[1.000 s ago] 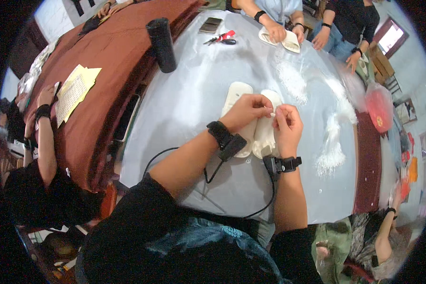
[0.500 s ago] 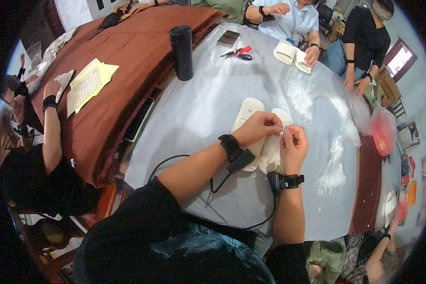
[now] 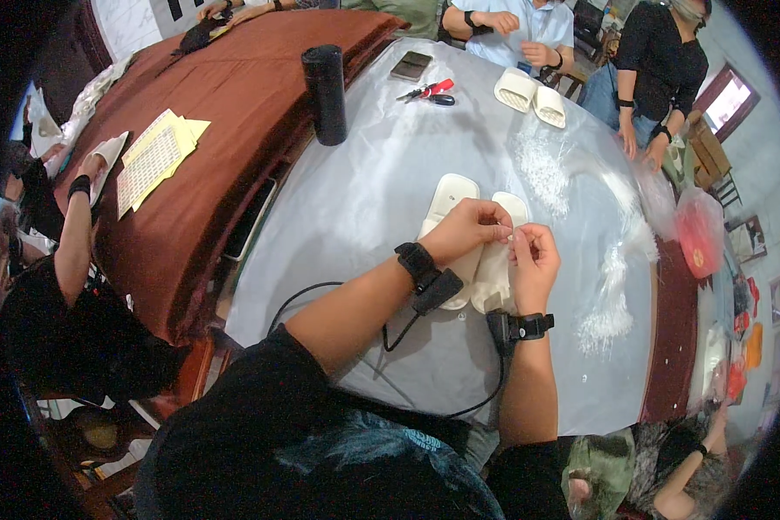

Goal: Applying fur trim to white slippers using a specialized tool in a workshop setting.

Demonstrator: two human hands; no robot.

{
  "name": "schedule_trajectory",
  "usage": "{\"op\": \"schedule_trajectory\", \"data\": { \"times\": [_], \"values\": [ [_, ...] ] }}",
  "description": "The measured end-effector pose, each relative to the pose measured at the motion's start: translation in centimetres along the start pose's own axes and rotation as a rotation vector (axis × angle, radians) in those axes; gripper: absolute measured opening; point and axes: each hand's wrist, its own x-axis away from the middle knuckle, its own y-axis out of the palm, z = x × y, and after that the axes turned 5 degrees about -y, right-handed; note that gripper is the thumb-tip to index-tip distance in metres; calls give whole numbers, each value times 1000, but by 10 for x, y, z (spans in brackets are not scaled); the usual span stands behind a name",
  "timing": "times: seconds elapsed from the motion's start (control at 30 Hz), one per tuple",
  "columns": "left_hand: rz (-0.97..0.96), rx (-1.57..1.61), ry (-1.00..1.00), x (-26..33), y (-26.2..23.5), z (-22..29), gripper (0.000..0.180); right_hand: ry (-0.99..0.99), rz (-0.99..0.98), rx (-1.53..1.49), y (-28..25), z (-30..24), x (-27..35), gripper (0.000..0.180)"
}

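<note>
A pair of cream slippers lies before me on the plastic-covered table, the left slipper [image 3: 452,191] beside the right slipper [image 3: 494,282]. Above them my left hand [image 3: 470,232] and my right hand [image 3: 536,260] meet fingertip to fingertip. Both hands are closed in a pinch. Whatever sits between the fingers is too small to make out. My left forearm crosses over the left slipper, and the hands hide the slippers' middle parts. Each wrist wears a black strap with a small device, and a black cable [image 3: 388,334] runs near them.
Loose white plastic strands [image 3: 602,321] lie right of my hands, with another heap [image 3: 542,169] farther back. Beyond are cream slippers [image 3: 516,90], red-and-black pliers [image 3: 429,90], a phone [image 3: 411,65] and a black cylinder [image 3: 324,95]. Co-workers surround the tables; yellow sheets [image 3: 160,160] lie on brown cloth.
My hands stay pinched together over the slippers, with only a slight shift. Across the table, a co-worker's hand has lifted off the far slippers.
</note>
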Motion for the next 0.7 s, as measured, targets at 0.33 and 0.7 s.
{"op": "schedule_trajectory", "data": {
  "times": [0.33,0.7],
  "values": [
    [-6,14,4,-3,-2,-6,8,21,-34,17,3,-1,1,8],
    [-30,49,39,-5,-5,-7,5,2,-83,65,-1,8,-2,13]
  ]
}}
